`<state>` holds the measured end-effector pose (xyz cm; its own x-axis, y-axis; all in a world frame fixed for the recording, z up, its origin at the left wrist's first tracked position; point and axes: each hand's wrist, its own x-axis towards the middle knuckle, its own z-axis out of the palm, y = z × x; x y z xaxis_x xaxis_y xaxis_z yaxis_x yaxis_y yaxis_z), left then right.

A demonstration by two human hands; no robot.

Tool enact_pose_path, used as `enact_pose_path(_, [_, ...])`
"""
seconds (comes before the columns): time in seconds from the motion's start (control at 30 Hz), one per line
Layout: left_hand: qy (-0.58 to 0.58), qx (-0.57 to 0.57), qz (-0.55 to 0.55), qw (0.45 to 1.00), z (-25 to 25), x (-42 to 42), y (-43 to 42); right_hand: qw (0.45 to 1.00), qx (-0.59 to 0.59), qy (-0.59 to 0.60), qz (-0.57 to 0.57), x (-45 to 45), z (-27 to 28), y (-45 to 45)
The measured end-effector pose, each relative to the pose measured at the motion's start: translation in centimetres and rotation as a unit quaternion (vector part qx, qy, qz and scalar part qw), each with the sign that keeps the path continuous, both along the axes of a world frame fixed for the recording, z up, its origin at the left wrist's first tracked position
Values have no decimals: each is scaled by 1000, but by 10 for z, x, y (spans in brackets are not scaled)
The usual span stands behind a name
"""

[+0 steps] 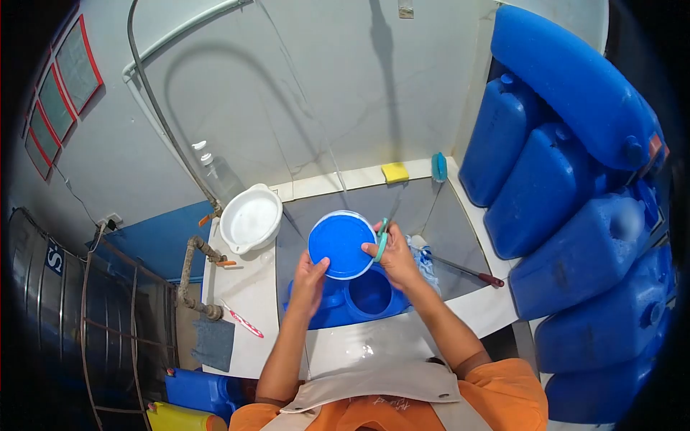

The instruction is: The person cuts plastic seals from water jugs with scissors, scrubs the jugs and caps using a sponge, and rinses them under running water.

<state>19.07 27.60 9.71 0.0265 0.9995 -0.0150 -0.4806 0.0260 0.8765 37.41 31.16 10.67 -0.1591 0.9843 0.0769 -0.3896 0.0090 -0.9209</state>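
Observation:
A round blue lid-like disc with a pale rim (341, 246) is held up over the sink. My left hand (311, 279) grips its lower left edge, thumb on the blue face. At its right edge my right hand (392, 253) holds it as well, together with a green-handled tool (382, 237) whose working end I cannot make out. Below the disc, a blue container with a round opening (370, 293) sits at the sink's near side, beside another blue piece (327, 310) partly hidden by the disc and my left hand.
A white basin (251, 218) and a pink-and-white toothbrush (244, 320) lie on the left ledge. A yellow sponge (394, 172) and teal brush (439, 167) rest on the back ledge. A dark-red-handled rod (491, 280) crosses the right edge. Large blue jerrycans (540, 187) are stacked at right.

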Motion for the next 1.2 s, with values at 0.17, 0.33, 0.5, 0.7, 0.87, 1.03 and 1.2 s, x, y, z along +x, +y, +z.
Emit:
enact_pose_path(0.17, [302, 18, -13, 953, 31, -26, 19, 984, 71, -120, 109, -5, 9, 9])
enact_pose_path(0.33, [388, 28, 92, 917, 43, -27, 23, 907, 164, -388, 19, 4, 37, -8])
enact_pose_path(0.5, [337, 34, 115, 934, 36, -22, 28, 921, -172, 39, 348, -12, 13, -21])
enact_pose_path(0.7, [296, 5, 132, 946, 37, -16, 21, 915, -188, 126, 334, -24, 8, -19])
enact_pose_path(0.87, [422, 43, 138, 895, 26, -4, 3, 972, -63, -126, 190, -27, 12, -6])
enact_pose_path(1.03, [405, 17, 109, 908, 39, -11, 9, 865, 346, -362, -13, -21, 39, 17])
enact_pose_path(1.2, [398, 80, 38, 913, 36, -21, 18, 812, 408, -409, 75, -21, 56, 27])
